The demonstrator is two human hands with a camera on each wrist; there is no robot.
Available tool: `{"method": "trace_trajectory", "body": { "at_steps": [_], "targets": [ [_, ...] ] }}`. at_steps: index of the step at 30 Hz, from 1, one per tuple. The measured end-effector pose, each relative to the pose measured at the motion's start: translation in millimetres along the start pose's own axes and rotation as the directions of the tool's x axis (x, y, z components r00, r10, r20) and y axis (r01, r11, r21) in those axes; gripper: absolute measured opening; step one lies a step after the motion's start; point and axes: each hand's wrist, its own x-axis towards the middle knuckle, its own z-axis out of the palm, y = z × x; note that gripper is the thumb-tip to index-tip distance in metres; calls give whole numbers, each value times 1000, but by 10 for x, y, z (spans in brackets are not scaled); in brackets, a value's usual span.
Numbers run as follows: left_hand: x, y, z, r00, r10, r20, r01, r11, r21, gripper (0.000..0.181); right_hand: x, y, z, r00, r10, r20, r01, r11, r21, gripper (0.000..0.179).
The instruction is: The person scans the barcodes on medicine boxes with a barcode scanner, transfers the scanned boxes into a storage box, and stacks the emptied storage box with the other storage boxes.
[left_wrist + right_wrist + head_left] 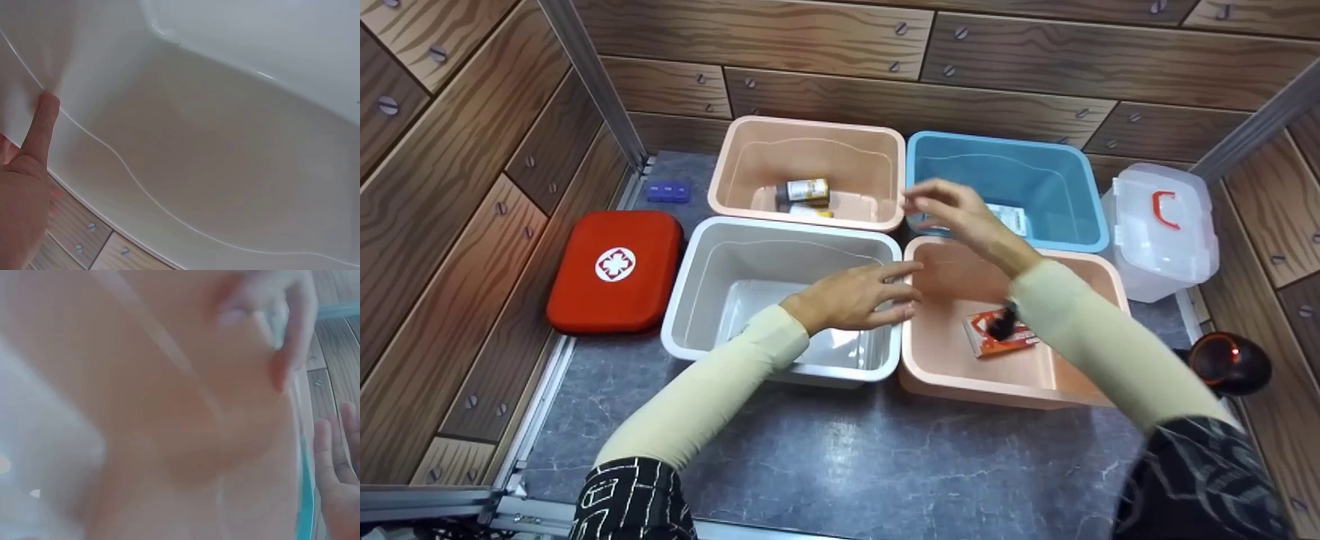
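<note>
My left hand (pixel 859 296) is over the right side of the white bin (pixel 780 228), its fingers spread and reaching across the rim. In the left wrist view the thumb (pixel 42 126) points along the bin's inner wall. My right hand (pixel 956 214) is raised above the place where the bins meet, near the front left corner of the blue bin (pixel 1005 146). Its fingers are loosely bent with nothing between them. The right wrist view is blurred. Below the right forearm, a red and white box (pixel 997 334) lies in the front peach bin (pixel 960 379).
Small bottles (pixel 806 191) lie in the back peach bin (pixel 810 127). A red first-aid case (pixel 615 300) and a purple pill box (pixel 667 192) lie at left. At right stand a clear lidded box (pixel 1162 232) and a dark round device (pixel 1230 367).
</note>
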Motion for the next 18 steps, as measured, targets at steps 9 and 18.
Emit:
{"method": "trace_trajectory", "body": {
  "at_steps": [9, 18],
  "targets": [
    [7, -6, -23, 1000, -1, 6, 2, 1000, -5, 44, -805, 32, -507, 993, 22, 115, 1, 980, -198, 33],
    [11, 12, 17, 1000, -1, 11, 2, 1000, -7, 44, -1150, 332, -726, 896, 322, 305, -109, 826, -553, 45]
  ]
}}
